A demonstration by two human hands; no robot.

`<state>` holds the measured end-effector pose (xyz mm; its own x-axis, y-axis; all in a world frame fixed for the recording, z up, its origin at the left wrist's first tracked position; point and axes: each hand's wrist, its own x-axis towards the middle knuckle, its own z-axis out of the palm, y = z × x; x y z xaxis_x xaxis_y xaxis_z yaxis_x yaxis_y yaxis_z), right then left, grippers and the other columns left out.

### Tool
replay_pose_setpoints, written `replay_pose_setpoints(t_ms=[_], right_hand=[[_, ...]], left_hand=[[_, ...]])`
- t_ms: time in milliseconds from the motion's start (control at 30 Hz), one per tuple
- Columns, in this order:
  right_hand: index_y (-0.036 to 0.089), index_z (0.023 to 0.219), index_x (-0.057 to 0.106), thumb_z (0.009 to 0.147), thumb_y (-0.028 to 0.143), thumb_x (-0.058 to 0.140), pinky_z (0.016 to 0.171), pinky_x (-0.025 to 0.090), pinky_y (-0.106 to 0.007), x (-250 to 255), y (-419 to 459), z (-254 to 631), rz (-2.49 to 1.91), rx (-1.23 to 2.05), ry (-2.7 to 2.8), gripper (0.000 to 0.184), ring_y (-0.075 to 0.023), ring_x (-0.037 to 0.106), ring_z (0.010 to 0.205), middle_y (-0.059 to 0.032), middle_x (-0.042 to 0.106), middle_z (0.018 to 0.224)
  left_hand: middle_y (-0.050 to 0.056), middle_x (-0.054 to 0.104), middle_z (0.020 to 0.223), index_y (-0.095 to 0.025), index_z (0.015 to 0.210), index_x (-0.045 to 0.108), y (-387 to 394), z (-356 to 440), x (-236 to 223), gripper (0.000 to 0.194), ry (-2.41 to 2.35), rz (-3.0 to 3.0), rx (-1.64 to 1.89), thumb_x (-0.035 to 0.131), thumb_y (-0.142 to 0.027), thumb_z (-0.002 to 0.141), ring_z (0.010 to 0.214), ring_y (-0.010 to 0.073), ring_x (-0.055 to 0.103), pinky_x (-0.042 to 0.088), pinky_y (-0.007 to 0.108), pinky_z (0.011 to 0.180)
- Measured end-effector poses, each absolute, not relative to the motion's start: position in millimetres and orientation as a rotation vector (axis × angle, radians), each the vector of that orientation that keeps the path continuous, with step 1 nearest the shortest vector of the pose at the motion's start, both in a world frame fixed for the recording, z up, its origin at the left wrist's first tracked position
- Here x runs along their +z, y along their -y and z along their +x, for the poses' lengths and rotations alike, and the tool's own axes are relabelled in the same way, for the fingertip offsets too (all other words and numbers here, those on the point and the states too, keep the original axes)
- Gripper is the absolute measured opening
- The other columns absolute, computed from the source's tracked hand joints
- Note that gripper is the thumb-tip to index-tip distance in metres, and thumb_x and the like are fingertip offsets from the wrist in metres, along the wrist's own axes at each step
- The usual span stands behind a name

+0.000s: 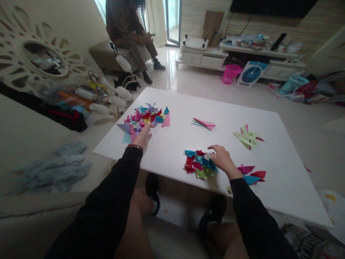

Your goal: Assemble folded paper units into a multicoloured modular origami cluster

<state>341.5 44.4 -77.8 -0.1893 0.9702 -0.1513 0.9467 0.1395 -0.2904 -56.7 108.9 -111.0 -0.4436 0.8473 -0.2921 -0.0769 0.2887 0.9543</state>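
We had 1 assembled origami cluster [199,164] under our open right hand [223,159]; our flat, empty left hand [142,137] rested on the loose folded-paper pile [145,119] left unjoined.

A white worktop [188,108] fills mid-frame. On it lie folded paper pieces: a large pile [147,118] upper left, a cluster [198,163] at centre, a pink pair [204,123] above, green ones [247,136] right.

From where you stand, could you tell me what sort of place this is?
Most likely a home living room: a sofa where another person sits, a low media cabinet under a wall-mounted TV, and a white table scattered with folded paper pieces.
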Motion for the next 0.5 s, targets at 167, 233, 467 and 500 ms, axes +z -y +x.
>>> replay_pose_setpoints(t_ms=[167, 233, 467, 500], right_hand=[[0.023, 0.114, 0.069, 0.088, 0.015, 0.047, 0.094, 0.044, -0.043, -76, -46, 352, -1.934, 0.497, 2.29, 0.035, -0.03, 0.057, 0.118, -0.009, 0.068, 0.126], [0.022, 0.112, 0.069, 0.088, 0.016, 0.047, 0.093, 0.044, -0.043, -76, -46, 355, -1.934, 0.5, 2.274, 0.033, -0.0302, 0.057, 0.117, -0.0098, 0.069, 0.125], [0.023, 0.108, 0.07, 0.09, 0.021, 0.05, 0.091, 0.043, -0.041, -77, -49, 357, -1.901, 0.516, 2.242, 0.027, -0.0293, 0.057, 0.115, -0.0093, 0.07, 0.121], [0.023, 0.107, 0.07, 0.09, 0.021, 0.05, 0.092, 0.043, -0.041, -76, -49, 357, -1.897, 0.519, 2.239, 0.027, -0.0293, 0.057, 0.115, -0.0093, 0.07, 0.12]], left_hand=[[0.007, 0.058, 0.131, -0.024, 0.094, 0.051, -116, -50, -109, 0.021, -1.517, 0.543, 1.293, 0.061, -0.033, 0.078, 0.128, 0.0237, 0.048, 0.038, 0.046, 0.107], [0.005, 0.057, 0.133, -0.024, 0.094, 0.051, -119, -48, -109, 0.02, -1.522, 0.555, 1.284, 0.059, -0.033, 0.078, 0.131, 0.0228, 0.047, 0.039, 0.046, 0.106], [0.005, 0.061, 0.121, -0.024, 0.094, 0.048, -124, -43, -111, 0.023, -1.636, 0.638, 1.217, 0.055, -0.034, 0.075, 0.123, 0.0196, 0.051, 0.044, 0.035, 0.098], [0.006, 0.062, 0.119, -0.024, 0.093, 0.048, -125, -43, -111, 0.021, -1.655, 0.661, 1.199, 0.054, -0.034, 0.076, 0.121, 0.0196, 0.052, 0.044, 0.034, 0.096]])
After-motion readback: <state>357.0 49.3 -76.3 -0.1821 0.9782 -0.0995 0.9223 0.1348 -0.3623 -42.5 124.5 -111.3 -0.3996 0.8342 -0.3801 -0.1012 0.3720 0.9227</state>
